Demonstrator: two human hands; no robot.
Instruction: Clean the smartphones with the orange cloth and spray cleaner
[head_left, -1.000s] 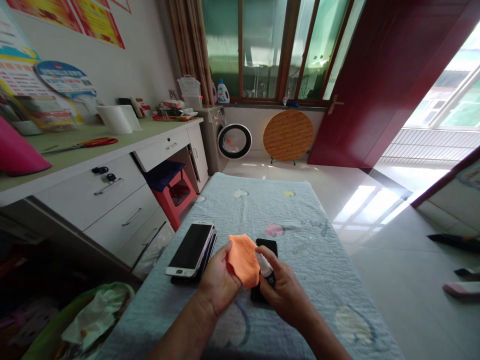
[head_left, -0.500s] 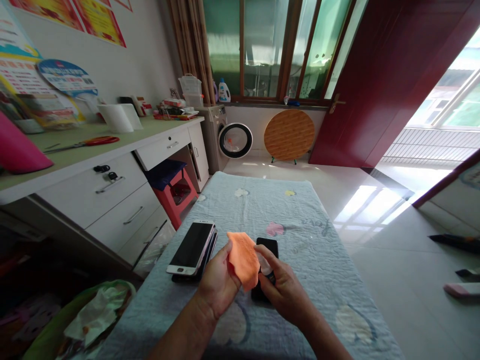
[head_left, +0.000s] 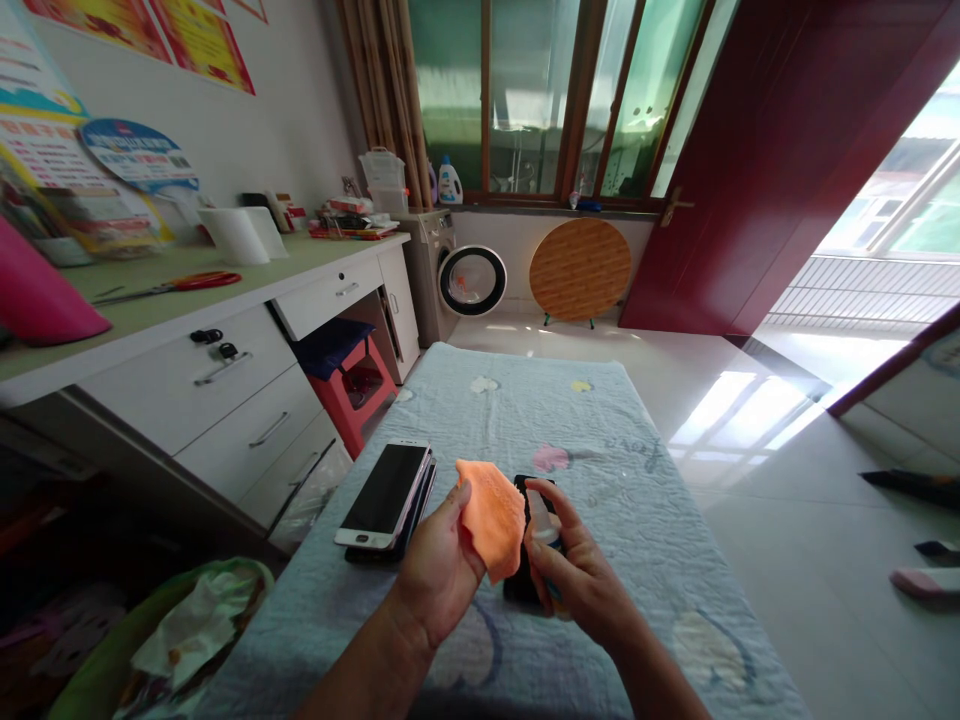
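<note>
An orange cloth lies across the palm and fingers of my left hand, the thumb pressing on its edge. My right hand is wrapped round a small spray bottle with a clear top, its index finger on the nozzle. The nozzle is close to the cloth's right edge. Beneath the bottle and cloth, a black phone rests on the light blue quilted cover, partly hidden. To the left of my left hand sits a stack of phones, the top one a white-framed phone with a dark screen.
A white desk runs along the left, bearing scissors and a paper roll. A red stool is tucked beneath it. A green-rimmed bin stands at lower left. Ahead are a washing machine and a round wooden tabletop.
My right hand has shifted slightly right with the spray bottle, which now stands more upright and shows more clearly. The cloth stays in my left hand.
</note>
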